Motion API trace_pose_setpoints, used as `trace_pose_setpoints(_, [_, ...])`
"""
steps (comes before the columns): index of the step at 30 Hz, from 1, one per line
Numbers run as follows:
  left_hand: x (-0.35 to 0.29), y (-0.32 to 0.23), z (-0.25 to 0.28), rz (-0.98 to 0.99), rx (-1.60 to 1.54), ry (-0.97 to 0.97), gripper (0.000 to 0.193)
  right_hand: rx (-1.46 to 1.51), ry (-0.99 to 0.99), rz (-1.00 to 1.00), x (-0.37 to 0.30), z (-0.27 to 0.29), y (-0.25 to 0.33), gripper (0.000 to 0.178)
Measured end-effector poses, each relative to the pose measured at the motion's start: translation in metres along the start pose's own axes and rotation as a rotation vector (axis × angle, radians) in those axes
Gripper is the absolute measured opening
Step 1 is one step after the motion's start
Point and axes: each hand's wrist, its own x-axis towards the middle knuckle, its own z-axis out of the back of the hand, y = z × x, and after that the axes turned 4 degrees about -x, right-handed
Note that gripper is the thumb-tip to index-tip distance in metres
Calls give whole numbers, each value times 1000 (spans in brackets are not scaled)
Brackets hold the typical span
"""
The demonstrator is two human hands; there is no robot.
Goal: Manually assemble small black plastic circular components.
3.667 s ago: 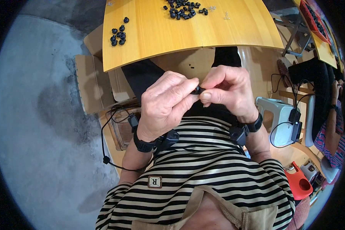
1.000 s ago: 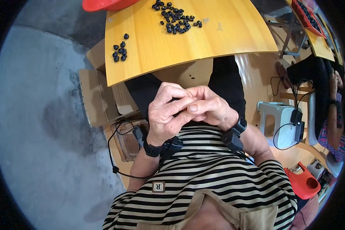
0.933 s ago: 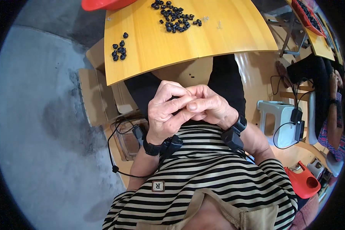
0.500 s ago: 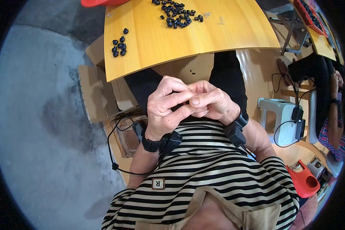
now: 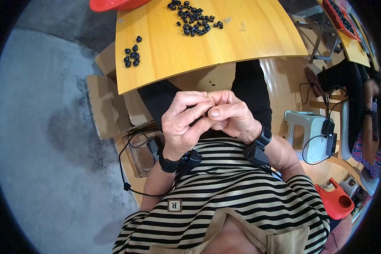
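My left hand (image 5: 184, 120) and my right hand (image 5: 233, 114) meet in front of my body, below the near edge of the yellow wooden table (image 5: 165, 55). The fingertips of both are pinched together and touch. Whatever lies between them is hidden by the fingers. On the table are small black parts: a large scattered pile (image 5: 194, 21) at the far middle, and a smaller group of black knob-like pieces (image 5: 133, 55) near the left edge. Small clear bits (image 5: 227, 20) lie just right of the pile.
A red container (image 5: 114, 4) stands at the table's far left. Open cardboard boxes (image 5: 110, 106) are on the floor at left. To the right are a pale plastic stool (image 5: 309, 131) with cables, a red plastic object (image 5: 336, 199) and another person's arm (image 5: 368, 131). Cables hang from my wrist bands.
My hands stay together, with the fingers shifting slightly and the right wrist turning a little. The table sits slightly lower in view. The other person's hand at right has moved.
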Motion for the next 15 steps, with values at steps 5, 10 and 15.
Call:
trace_pose_setpoints(5, [1,1,0,23,-30,-14,29,40,18,-12,2,1,0,13])
trace_pose_setpoints(10, [4,-2,2,79,-50,-42,28,41,15,-39,5,-4,5,16])
trace_pose_setpoints(15, [2,-4,11,206,-139,-77,24,-59,-22,-38,4,-1,1,24])
